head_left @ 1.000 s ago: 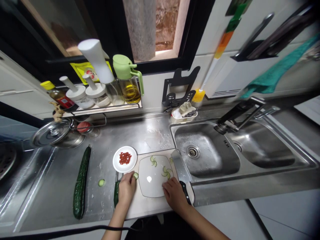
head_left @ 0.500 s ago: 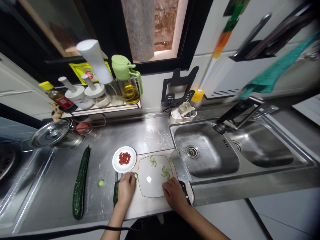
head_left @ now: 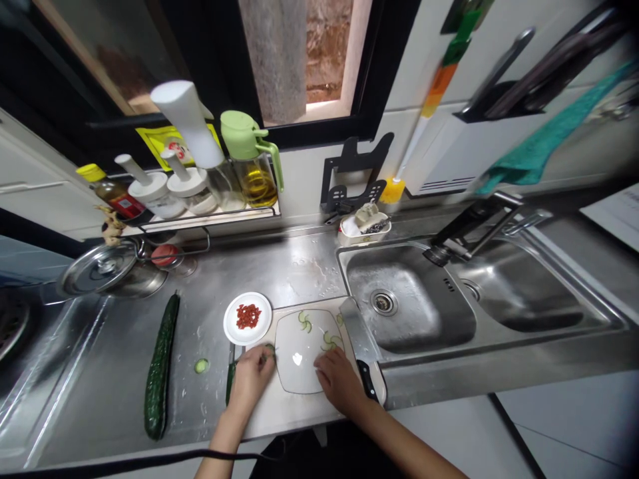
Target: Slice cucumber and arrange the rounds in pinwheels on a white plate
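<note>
My left hand [head_left: 253,376] is at the left edge of a square white plate [head_left: 297,382], its fingers pinched round a small cucumber slice [head_left: 270,348]. Over the plate's right side is my right hand [head_left: 340,380], fingers bent together and tips low over the surface; whatever they hold is hidden. Thin cucumber slices lie on the plate in curved fans, one fan [head_left: 304,322] at the top and another [head_left: 331,340] partly behind my right fingers. Beneath the plate is a pale cutting board [head_left: 279,416]. A cut green cucumber piece [head_left: 230,382] lies left of my left hand.
A cleaver [head_left: 360,332] rests on the board's right side, beside the sink [head_left: 414,299]. A small plate [head_left: 234,334] of chopped red bits stands behind my left hand. Leftward are a whole cucumber [head_left: 160,372] and a cucumber end [head_left: 201,366]. Seasoning bottles stand on a rack [head_left: 214,221].
My right hand has shifted left, further over the plate. My left hand has turned slightly, and its cucumber slice is now more hidden by the fingers.
</note>
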`<state>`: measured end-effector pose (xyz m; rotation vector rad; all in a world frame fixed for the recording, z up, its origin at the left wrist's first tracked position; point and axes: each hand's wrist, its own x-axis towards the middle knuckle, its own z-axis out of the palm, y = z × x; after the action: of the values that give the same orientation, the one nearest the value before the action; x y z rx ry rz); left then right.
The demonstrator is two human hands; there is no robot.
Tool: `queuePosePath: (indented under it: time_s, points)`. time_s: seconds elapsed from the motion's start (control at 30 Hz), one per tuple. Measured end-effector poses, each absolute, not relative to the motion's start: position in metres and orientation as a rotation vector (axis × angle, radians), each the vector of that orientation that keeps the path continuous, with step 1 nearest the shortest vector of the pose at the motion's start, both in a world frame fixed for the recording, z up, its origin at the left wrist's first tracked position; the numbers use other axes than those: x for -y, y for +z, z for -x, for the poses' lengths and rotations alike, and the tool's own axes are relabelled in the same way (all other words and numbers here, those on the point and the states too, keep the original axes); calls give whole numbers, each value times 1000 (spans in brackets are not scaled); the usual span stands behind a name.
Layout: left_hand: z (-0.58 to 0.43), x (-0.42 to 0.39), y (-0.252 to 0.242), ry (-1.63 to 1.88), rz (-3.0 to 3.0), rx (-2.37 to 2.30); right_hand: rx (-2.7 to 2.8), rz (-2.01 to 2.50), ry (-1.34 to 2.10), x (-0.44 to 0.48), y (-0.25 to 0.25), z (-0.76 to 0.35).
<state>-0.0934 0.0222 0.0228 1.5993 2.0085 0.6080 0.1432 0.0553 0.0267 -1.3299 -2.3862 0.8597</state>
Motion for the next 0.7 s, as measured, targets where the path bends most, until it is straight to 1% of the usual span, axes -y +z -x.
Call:
queuePosePath:
  time_s: [0.2, 0.37, 0.53, 0.7]
  points:
    - [62, -33, 46, 639, -1601, -1746, 2357, 1208, 905, -69, 35, -121]
    - [42, -39, 42, 690, -1398, -1659, 2431, 1292, 844, -73, 34, -117]
    - [35, -37, 27, 790, -923, -1589, 2378, 1323, 855, -71, 34, -125]
    - [31, -38, 24, 638, -302, -1354, 2276, 1192, 926, -65, 38, -131]
